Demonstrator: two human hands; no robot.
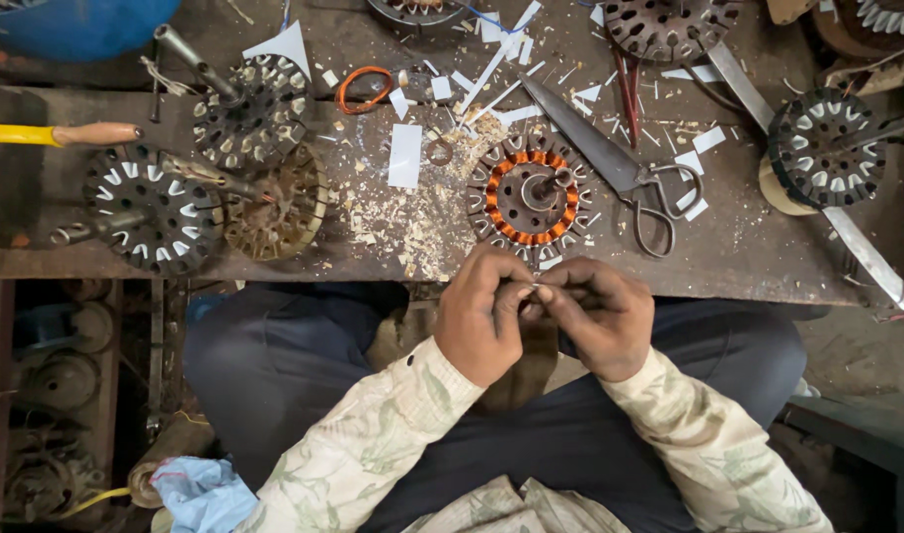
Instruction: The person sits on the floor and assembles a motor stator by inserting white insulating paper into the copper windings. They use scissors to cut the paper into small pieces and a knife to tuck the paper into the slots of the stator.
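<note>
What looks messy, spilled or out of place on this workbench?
White paper scraps and pale shavings lie scattered over the bench around the motor core with orange winding. Open scissors lie loose among them. Both hands meet below, pinching something too small to tell.

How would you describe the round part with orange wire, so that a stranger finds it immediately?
Start at the wooden workbench and look just above the person's left hand and right hand. There lies a round slotted stator, left of the big scissors. Only it carries a ring of orange winding.
</note>
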